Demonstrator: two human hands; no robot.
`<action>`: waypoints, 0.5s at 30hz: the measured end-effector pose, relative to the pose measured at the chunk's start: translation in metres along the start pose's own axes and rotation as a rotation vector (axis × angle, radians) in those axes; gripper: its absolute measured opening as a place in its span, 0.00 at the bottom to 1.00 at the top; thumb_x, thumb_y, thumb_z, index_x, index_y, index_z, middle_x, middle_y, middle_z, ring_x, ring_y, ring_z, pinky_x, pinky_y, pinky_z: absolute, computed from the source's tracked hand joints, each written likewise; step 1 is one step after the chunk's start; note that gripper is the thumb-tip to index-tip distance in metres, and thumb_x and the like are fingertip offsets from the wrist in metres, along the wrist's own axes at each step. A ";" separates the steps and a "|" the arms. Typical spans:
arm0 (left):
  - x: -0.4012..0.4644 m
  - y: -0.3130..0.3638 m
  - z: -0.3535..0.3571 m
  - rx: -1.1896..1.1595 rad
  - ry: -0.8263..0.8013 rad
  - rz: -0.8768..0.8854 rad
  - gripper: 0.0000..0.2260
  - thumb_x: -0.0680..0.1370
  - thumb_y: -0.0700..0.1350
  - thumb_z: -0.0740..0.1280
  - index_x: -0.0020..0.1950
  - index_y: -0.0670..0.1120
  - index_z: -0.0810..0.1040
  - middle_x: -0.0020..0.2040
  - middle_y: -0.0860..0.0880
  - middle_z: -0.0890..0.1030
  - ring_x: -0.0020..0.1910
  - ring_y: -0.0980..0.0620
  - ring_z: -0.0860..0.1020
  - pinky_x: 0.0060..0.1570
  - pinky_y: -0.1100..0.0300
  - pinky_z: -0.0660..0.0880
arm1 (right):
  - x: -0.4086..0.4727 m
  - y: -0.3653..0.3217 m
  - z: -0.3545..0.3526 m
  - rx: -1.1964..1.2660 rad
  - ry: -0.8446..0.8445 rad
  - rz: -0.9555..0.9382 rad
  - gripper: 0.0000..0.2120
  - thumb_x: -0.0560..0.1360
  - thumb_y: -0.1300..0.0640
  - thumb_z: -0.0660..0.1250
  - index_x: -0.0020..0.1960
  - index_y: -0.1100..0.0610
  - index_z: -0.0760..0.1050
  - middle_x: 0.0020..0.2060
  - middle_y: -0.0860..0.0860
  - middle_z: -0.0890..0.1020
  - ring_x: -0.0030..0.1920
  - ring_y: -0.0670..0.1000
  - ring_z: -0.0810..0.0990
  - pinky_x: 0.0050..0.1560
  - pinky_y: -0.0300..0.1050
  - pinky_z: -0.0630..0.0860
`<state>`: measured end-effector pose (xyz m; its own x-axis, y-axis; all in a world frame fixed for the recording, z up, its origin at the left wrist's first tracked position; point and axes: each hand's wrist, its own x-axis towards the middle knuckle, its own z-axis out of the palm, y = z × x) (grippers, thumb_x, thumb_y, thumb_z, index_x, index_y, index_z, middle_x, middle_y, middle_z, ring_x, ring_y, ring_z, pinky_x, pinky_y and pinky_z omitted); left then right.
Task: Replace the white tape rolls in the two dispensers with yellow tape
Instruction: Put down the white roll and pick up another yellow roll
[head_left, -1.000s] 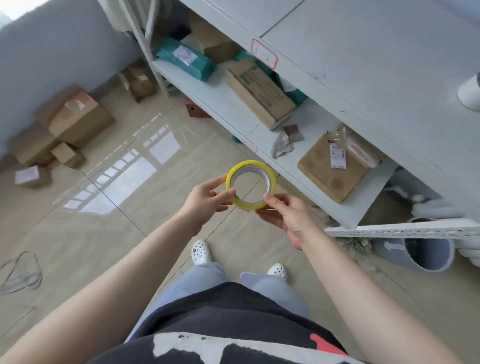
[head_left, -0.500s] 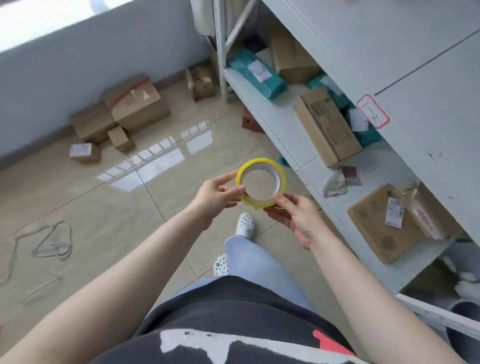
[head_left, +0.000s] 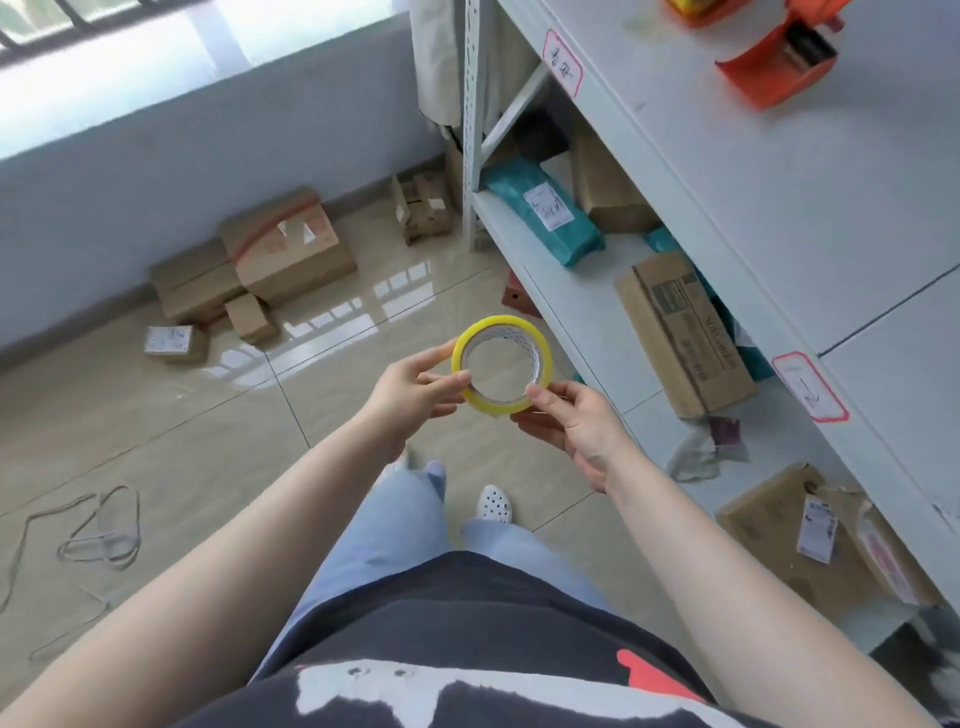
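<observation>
A yellow tape roll (head_left: 540, 344) with a white core is held upright in front of me at chest height, over the tiled floor. My left hand (head_left: 415, 395) pinches its left rim with thumb and fingers. My right hand (head_left: 571, 421) grips its lower right rim. An orange tape dispenser (head_left: 776, 65) lies on the top shelf at the upper right, far from both hands. Part of a second orange dispenser (head_left: 701, 9) shows at the top edge. No white roll is visible.
A grey metal shelf unit (head_left: 727, 182) runs along the right, its lower shelf holding cardboard boxes (head_left: 680, 332) and teal parcels (head_left: 545, 213). More boxes (head_left: 280, 249) lie on the floor by the wall. Loose strapping (head_left: 104, 535) lies on the floor at the left.
The view has swung up and left along the shelf, bringing the orange dispensers into sight. Both hands keep holding the yellow roll in the same grip.
</observation>
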<state>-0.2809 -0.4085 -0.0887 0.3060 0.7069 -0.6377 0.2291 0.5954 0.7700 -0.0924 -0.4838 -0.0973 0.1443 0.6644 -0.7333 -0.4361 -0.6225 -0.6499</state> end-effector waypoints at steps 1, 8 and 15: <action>0.010 0.009 -0.004 0.005 -0.013 0.002 0.22 0.75 0.43 0.70 0.69 0.51 0.73 0.43 0.45 0.84 0.44 0.49 0.82 0.48 0.59 0.79 | 0.007 -0.007 0.004 0.011 0.009 -0.001 0.23 0.73 0.59 0.71 0.62 0.71 0.70 0.45 0.60 0.83 0.44 0.58 0.84 0.50 0.46 0.83; 0.087 0.080 -0.046 0.103 -0.161 0.015 0.20 0.75 0.43 0.70 0.68 0.51 0.75 0.40 0.47 0.83 0.42 0.51 0.81 0.47 0.61 0.79 | 0.059 -0.054 0.049 0.130 0.099 -0.049 0.21 0.74 0.59 0.70 0.61 0.69 0.71 0.46 0.61 0.83 0.45 0.57 0.84 0.50 0.45 0.82; 0.151 0.167 -0.087 0.244 -0.287 0.034 0.16 0.76 0.45 0.69 0.64 0.54 0.76 0.46 0.44 0.83 0.45 0.49 0.81 0.50 0.60 0.79 | 0.098 -0.103 0.109 0.253 0.183 -0.144 0.07 0.75 0.58 0.69 0.48 0.61 0.75 0.41 0.58 0.83 0.41 0.55 0.84 0.48 0.44 0.83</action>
<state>-0.2771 -0.1689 -0.0581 0.5556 0.5687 -0.6065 0.4171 0.4405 0.7950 -0.1300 -0.3091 -0.0805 0.3675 0.6385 -0.6762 -0.6030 -0.3899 -0.6960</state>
